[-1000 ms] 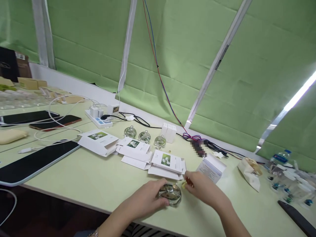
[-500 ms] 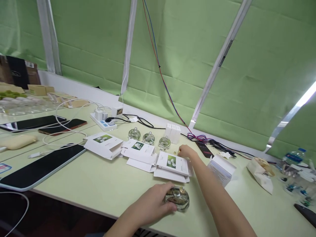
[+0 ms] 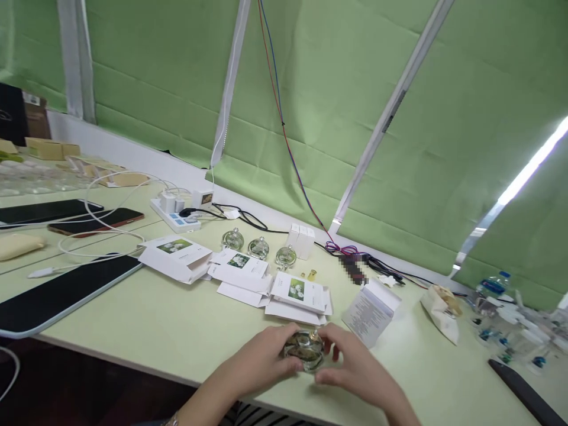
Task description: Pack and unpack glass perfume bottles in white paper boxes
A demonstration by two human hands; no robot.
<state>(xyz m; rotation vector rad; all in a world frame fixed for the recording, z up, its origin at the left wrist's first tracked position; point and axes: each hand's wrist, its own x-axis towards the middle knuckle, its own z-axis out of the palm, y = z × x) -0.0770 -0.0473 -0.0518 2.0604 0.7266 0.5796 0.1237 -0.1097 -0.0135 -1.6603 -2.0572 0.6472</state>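
My left hand (image 3: 266,355) is closed around a round, clear glass bottle (image 3: 305,350) near the table's front edge. The bottle has a small gold neck (image 3: 313,334). On its other side is my right hand (image 3: 350,364), thumb and curled fingers apart, fingertips beside the neck; whether they touch it I cannot tell. Beyond the hands lie flattened white boxes with flower pictures, the nearest box (image 3: 299,293) just behind the bottle. A gold cap-like piece (image 3: 312,274) stands behind that box, beside a smaller gold piece (image 3: 303,275).
Three similar glass bottles, one of them the right-hand bottle (image 3: 285,257), stand in a row at the back before small white boxes (image 3: 302,241). An opened white carton (image 3: 371,310) lies to the right. Phones, cables and a power strip (image 3: 175,217) occupy the left.
My right hand has come back from the small gold pieces to the bottle's right side, and a gold piece now shows where it was. My left hand still holds the bottle.
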